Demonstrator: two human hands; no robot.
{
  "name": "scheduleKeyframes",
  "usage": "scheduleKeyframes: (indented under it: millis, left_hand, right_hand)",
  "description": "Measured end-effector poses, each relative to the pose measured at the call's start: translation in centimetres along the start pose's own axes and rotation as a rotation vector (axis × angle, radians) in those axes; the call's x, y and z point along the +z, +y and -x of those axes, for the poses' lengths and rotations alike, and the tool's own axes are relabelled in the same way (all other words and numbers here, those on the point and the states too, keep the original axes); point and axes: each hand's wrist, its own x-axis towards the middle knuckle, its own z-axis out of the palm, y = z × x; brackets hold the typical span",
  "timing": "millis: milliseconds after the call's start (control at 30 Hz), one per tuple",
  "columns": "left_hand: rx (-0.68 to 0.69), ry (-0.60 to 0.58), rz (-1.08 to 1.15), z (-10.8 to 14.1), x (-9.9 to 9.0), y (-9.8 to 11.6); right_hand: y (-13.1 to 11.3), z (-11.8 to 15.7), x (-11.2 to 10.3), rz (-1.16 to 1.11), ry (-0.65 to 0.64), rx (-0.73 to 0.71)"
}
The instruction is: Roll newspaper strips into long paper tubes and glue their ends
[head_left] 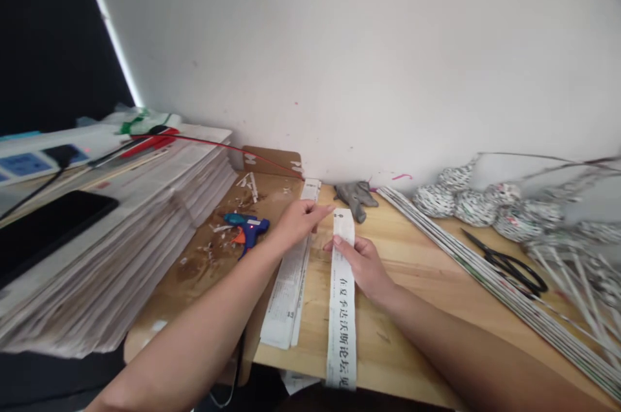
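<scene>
My right hand [363, 266] grips a long newspaper strip [343, 315] near its top, thumb on the printed face and fingers behind. The strip runs down towards me and hangs past the table's front edge. Just left of its top end is my left hand [303, 221], fingers curled in and the thumb stretched towards the strip's upper corner. Whether that thumb touches the paper, or anything is inside the fingers, I cannot make out. Beneath my left hand lies a stack of similar newspaper strips [286, 295], partly covered by the hand and forearm.
Left of my arm lies a blue glue gun [250, 226] on stained cardboard [194, 270] with paper scraps. A tall newspaper pile [194, 198] bears a black phone [58, 231]. At right are rolled paper sticks [451, 250], black scissors [509, 263] and woven paper balls [478, 207]; a grey cloth [356, 197] lies behind.
</scene>
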Motion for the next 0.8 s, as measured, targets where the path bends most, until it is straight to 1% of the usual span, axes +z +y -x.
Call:
scheduleKeyframes:
  millis: [67, 167, 200, 233, 300, 333, 367, 400, 433, 467, 500, 533, 567, 600, 633, 667, 733, 800]
  left_hand:
    - [-0.057, -0.038, 0.087, 0.2, 0.2, -0.1]
    - [-0.226, -0.237, 0.284, 0.5, 0.8, -0.2]
    - [-0.272, -0.283, 0.352, 0.6, 1.0, -0.2]
    - [-0.301, -0.3, 0.42, 0.7, 1.1, -0.2]
    - [-0.319, -0.261, 0.541, 0.6, 1.2, -0.2]
    - [-0.317, -0.236, 0.592, 0.6, 1.2, -0.1]
    - [-0.315, -0.22, 0.636, 0.5, 1.1, 0.0]
    - [-0.314, -0.211, 0.678, 0.4, 0.9, 0.1]
    - [-0.317, -0.2, 0.718, 0.4, 0.8, 0.2]
    - [-0.324, -0.187, 0.755, 0.4, 0.7, 0.4]
    - [-0.328, -0.173, 0.786, 0.4, 0.7, 0.5]
    - [-0.331, -0.161, 0.809, 0.4, 0.7, 0.6]
    - [-0.332, -0.153, 0.824, 0.5, 0.7, 0.7]
    - [-0.336, -0.157, 0.832, 0.5, 0.7, 0.7]
    - [-0.344, -0.172, 0.835, 0.6, 0.7, 0.8]
    - [-0.356, -0.188, 0.836, 0.6, 0.8, 0.8]
    - [-0.381, -0.217, 0.839, 0.7, 0.8, 1.0]
    - [-0.383, -0.227, 0.849, 0.7, 0.9, 1.2]
  right_hand:
    - [0.0, 0.1, 0.0, 0.006, -0.016, -0.022]
    - [0.0, 0.7, 0.2, 0.058, -0.084, -0.072]
    - [-0.1, 0.9, 0.3, 0.082, -0.117, -0.086]
    - [-0.1, 1.2, 0.5, 0.104, -0.156, -0.095]
    - [-0.3, 1.5, 0.6, 0.123, -0.232, -0.092]
    - [-0.5, 1.4, 0.5, 0.116, -0.248, -0.084]
    - [-0.7, 1.2, 0.3, 0.107, -0.236, -0.078]
    - [-1.1, 0.7, -0.1, 0.113, -0.19, -0.084]
    - [-1.4, -0.1, -0.8, 0.137, -0.111, -0.102]
    - [-1.8, -1.1, -1.6, 0.211, -0.015, -0.135]
    - [-2.2, -2.4, -2.6, 0.344, 0.106, -0.201]
    - [-2.5, -3.7, -3.6, 0.515, 0.201, -0.265]
    - [-2.6, -5.2, -4.5, 0.707, 0.283, -0.298]
    - [-2.7, -6.5, -5.4, 0.91, 0.327, -0.309]
    - [-2.6, -7.8, -6.1, 1.116, 0.305, -0.297]
    - [-2.5, -8.8, -6.5, 1.295, 0.254, -0.256]
    - [-2.1, -10.3, -6.8, 1.377, 0.229, -0.225]
    - [-1.7, -11.1, -6.5, 1.393, 0.241, -0.209]
